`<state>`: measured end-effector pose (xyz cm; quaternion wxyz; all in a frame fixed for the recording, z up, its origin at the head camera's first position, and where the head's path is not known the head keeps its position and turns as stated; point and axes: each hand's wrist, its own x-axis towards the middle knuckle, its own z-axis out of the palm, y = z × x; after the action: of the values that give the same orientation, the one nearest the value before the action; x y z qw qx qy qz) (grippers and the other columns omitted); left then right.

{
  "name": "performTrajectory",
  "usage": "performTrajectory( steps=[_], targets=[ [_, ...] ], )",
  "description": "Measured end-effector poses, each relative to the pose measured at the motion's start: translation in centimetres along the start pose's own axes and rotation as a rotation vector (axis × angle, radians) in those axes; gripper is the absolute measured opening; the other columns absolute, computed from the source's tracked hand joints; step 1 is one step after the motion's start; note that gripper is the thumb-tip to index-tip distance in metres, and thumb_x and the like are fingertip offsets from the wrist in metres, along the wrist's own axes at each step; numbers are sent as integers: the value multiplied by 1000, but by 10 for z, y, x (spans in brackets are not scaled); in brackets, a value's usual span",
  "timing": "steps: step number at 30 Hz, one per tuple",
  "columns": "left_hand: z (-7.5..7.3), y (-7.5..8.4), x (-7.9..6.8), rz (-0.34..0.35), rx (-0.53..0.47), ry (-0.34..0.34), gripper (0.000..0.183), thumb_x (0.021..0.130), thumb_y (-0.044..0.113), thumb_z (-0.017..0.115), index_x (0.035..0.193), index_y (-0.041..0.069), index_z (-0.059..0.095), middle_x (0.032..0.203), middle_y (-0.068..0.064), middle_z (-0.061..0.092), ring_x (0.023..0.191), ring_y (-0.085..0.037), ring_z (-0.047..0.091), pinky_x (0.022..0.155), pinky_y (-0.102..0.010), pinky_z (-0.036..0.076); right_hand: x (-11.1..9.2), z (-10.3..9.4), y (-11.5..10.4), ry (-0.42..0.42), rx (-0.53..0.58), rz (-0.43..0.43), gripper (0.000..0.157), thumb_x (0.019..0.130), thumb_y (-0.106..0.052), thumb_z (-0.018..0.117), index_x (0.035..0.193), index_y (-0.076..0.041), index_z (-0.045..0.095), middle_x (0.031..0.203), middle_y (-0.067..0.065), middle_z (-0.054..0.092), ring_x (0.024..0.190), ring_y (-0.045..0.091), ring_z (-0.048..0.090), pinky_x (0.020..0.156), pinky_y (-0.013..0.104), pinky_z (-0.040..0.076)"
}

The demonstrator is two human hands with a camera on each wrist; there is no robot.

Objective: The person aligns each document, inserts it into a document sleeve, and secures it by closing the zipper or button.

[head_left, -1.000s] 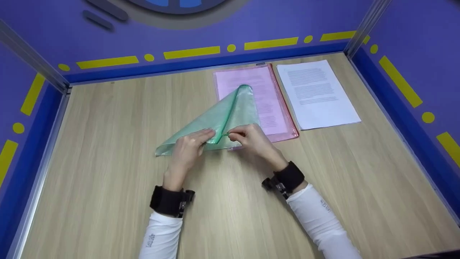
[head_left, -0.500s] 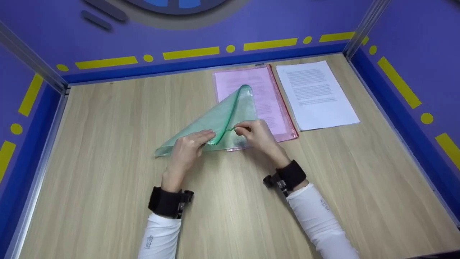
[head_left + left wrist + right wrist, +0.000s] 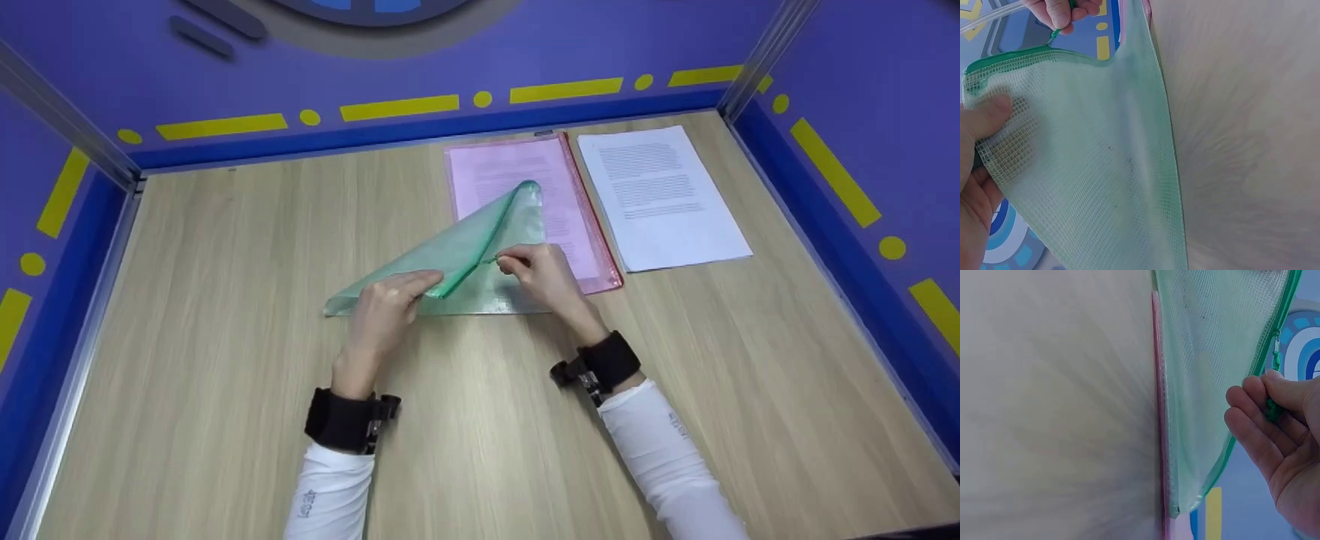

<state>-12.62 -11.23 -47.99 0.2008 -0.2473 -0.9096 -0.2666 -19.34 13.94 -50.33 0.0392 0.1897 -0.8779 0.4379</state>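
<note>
A green translucent mesh zip pouch [image 3: 427,259] is lifted between both hands, its green zipper edge running diagonally away. My left hand [image 3: 386,311] pinches the pouch near the near end of that edge. In the left wrist view the thumb [image 3: 994,112] presses on the mesh corner, with fingers behind it. My right hand [image 3: 547,277] pinches the green cord pull [image 3: 1276,360] hanging from the zipper slider, partway along the zipper. The end of the cord lies against the fingers in the right wrist view. No paper shows inside the green pouch.
A pink zip pouch [image 3: 510,159] with a printed sheet inside lies behind and partly under the green one. Right of it is a stack of printed paper [image 3: 667,202]. Blue-purple panels [image 3: 420,67] border the wooden table [image 3: 225,360] at the back and sides.
My right hand has drawn the cord pull away and to the right along the zipper. The pouch's far corner has shifted right. My left hand keeps its pinch, moving only slightly.
</note>
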Motion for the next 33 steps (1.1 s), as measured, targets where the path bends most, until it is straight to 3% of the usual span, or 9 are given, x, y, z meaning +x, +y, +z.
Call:
performTrajectory(
  steps=[15,22,33],
  targets=[
    [0,-3,-1,-2,6,29,29,87,-4,67,113,7,75,107,-11,77,98,-26,75,83,-36,61,0,-9,4,36,-83,-26,15,93,-10,67,98,0,77,93,14,78,84,24,75,75,39,61],
    [-7,-9,0,-7,7,63,28,85,-8,68,109,5,76,104,-13,77,96,-27,75,83,-36,61,1,-19,13,70,-94,37,17,93,-11,67,99,1,77,91,16,77,82,27,75,75,40,61],
    [-17,-17,-4,-95,16,99,29,88,-10,64,111,4,75,106,-14,77,99,-30,74,85,-38,60,2,-32,27,84,-134,104,17,94,-12,66,100,1,77,90,17,77,82,30,74,76,42,60]
  ],
)
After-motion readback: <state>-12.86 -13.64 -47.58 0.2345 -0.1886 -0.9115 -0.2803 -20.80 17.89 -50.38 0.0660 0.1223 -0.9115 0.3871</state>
